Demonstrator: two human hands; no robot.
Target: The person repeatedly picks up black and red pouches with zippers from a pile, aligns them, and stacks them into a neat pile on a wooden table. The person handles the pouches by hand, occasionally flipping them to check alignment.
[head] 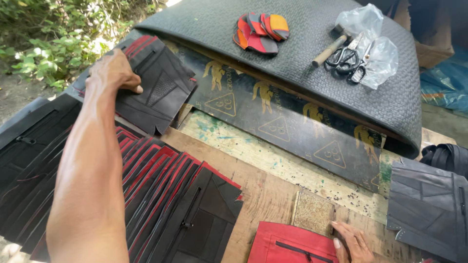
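Note:
My left hand (113, 72) reaches far out and grips a black sewn leather panel with red edging (158, 90), which lies on a small stack at the bench's far left. Below my forearm a long fanned row of black-and-red panels (165, 195) overlaps across the wooden bench (273, 190). My right hand (352, 242) rests flat, fingers spread, at the near edge on a red zippered panel (287, 246), beside a small speckled block (314, 212).
A dark textured rubber mat (302, 39) curves over a printed black sheet (292, 126). On the mat lie red and orange leather pieces (261, 31), a hammer (331, 48) and scissors (348, 63) on a clear plastic bag. Grey panels (429, 214) lie at right. Greenery is at upper left.

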